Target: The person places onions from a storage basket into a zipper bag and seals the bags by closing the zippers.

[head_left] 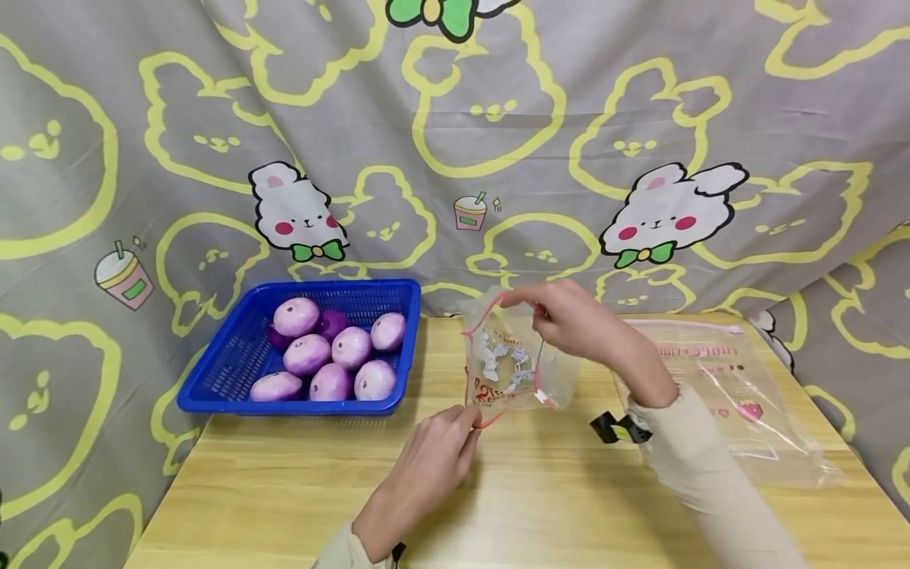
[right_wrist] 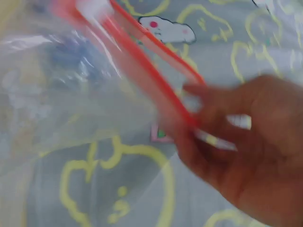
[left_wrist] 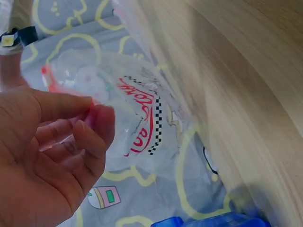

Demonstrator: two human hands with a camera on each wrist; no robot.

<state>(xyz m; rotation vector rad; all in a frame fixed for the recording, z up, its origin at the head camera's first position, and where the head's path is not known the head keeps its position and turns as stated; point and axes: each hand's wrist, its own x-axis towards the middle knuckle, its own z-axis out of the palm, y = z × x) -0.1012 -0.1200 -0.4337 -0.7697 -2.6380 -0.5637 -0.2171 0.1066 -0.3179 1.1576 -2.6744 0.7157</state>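
Observation:
A clear plastic zipper bag [head_left: 508, 356] with a red-edged mouth and a white slider stands spread between the two hands above the table. My left hand [head_left: 437, 450] pinches the near edge of its mouth between thumb and fingers. At the far edge, my right hand [head_left: 579, 324] holds the red rim, blurred in the right wrist view. Red lettering [left_wrist: 142, 113] and a checkered print show on the bag's side in the left wrist view. Through the open mouth I see only printed film.
Left of the bag, a blue plastic basket [head_left: 284, 408] holds several peeled purple onions [head_left: 330, 383]. A second clear zipper bag [head_left: 718, 395], printed in pink, lies flat at the right of the wooden table [head_left: 270, 490]. A patterned cloth [head_left: 441, 261] hangs behind.

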